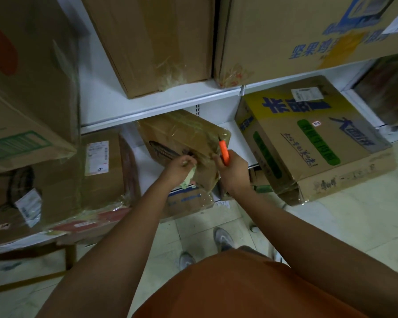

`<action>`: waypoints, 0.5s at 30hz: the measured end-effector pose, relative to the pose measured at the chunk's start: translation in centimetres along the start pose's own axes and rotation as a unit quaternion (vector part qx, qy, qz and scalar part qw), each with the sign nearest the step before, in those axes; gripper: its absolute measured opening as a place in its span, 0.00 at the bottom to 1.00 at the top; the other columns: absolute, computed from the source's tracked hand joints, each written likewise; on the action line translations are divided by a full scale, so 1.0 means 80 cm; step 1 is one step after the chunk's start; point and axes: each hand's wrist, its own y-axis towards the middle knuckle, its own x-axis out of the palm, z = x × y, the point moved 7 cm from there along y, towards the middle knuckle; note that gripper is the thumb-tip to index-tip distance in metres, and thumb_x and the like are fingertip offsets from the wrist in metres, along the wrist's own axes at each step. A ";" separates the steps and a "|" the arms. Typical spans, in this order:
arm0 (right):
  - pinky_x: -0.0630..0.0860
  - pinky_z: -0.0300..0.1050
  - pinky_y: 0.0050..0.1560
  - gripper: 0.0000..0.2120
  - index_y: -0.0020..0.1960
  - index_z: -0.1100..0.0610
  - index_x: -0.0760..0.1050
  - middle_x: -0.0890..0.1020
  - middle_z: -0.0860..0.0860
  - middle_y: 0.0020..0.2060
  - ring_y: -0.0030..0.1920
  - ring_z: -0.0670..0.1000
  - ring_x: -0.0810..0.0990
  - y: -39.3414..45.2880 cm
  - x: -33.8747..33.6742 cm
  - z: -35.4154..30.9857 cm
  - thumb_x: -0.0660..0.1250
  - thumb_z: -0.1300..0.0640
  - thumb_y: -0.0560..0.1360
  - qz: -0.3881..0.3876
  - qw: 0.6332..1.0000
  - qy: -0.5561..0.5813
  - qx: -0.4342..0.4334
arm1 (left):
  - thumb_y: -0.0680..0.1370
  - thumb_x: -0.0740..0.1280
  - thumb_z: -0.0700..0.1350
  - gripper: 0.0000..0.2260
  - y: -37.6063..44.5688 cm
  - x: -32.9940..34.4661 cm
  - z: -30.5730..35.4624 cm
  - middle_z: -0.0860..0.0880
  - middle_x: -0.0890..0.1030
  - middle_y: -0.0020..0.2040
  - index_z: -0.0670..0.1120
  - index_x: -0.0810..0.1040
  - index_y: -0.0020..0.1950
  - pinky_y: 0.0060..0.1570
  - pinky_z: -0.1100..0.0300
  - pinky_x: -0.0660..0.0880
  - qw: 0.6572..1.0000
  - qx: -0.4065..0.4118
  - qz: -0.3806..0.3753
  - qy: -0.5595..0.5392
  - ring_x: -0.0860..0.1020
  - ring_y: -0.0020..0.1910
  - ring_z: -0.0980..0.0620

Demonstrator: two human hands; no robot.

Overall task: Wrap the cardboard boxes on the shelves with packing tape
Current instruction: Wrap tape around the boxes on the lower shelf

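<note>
A: Cutting tape, by the look of it? The right hand (pixel 231 167), just right of centre frame, grips an orange-handled cutter (pixel 224 152), fingers curled round the handle.

B: Yes. Whether a blade is out I cannot tell; the tip is blurred against the tape-wrapped box (pixel 182 143).

A: Where does that box sit?

B: Centre of the frame, tilted on the lower shelf (pixel 147 161), its near corner hanging over the shelf edge toward the person. Glossy tape (pixel 200 134) already covers its top.

A: And the left hand (pixel 182 167)?

B: Touching the box's near face, just left of the cutter. Its fingers pinch a pale greenish wad (pixel 189 177), probably bunched tape end, though I cannot be sure.

A: So what does the cut turn on?

B: My judgement: the cutter's long axis runs up-frame from the right hand toward the box's upper right corner, and the held strip lies just left of it, between both hands. The right hand is nearer the cut; the left must keep tension.
</note>
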 end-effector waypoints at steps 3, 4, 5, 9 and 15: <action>0.61 0.39 0.30 0.18 0.38 0.53 0.67 0.71 0.48 0.30 0.31 0.45 0.69 0.016 0.013 -0.008 0.67 0.42 0.78 -0.021 1.000 0.016 0.015 | 0.82 0.64 0.40 0.08 -0.004 -0.006 -0.005 0.48 0.79 0.49 0.47 0.79 0.45 0.56 0.52 0.76 1.000 -0.023 0.001 0.003 0.79 0.52 0.45; 0.62 0.39 0.30 0.19 0.36 0.52 0.66 0.71 0.49 0.30 0.31 0.45 0.69 0.020 0.018 -0.007 0.67 0.41 0.77 -0.031 0.999 0.019 0.023 | 0.82 0.64 0.41 0.09 -0.003 -0.008 -0.011 0.48 0.80 0.49 0.50 0.79 0.43 0.57 0.46 0.78 0.999 -0.036 0.006 -0.003 0.80 0.52 0.42; 0.62 0.39 0.30 0.20 0.36 0.52 0.65 0.71 0.49 0.30 0.31 0.45 0.69 0.023 0.023 -0.006 0.67 0.42 0.77 -0.045 0.998 0.019 0.030 | 0.81 0.65 0.42 0.10 -0.006 -0.012 -0.011 0.48 0.80 0.48 0.52 0.79 0.42 0.57 0.44 0.78 0.999 -0.043 0.011 -0.004 0.81 0.52 0.41; 0.64 0.43 0.32 0.18 0.41 0.56 0.70 0.77 0.53 0.34 0.36 0.52 0.74 0.030 0.037 -0.003 0.65 0.43 0.79 -0.064 0.996 0.027 0.054 | 0.81 0.65 0.44 0.07 -0.018 -0.021 -0.018 0.49 0.83 0.52 0.50 0.82 0.47 0.58 0.49 0.78 0.998 -0.059 0.036 0.008 0.81 0.53 0.45; 0.78 0.51 0.45 0.17 0.43 0.58 0.73 0.83 0.58 0.40 0.42 0.58 0.81 0.057 0.024 -0.003 0.67 0.44 0.78 -0.028 0.993 0.067 0.095 | 0.82 0.63 0.41 0.11 -0.064 -0.040 -0.048 0.40 0.85 0.43 0.45 0.82 0.42 0.41 0.46 0.83 0.984 -0.135 0.079 -0.084 0.84 0.43 0.40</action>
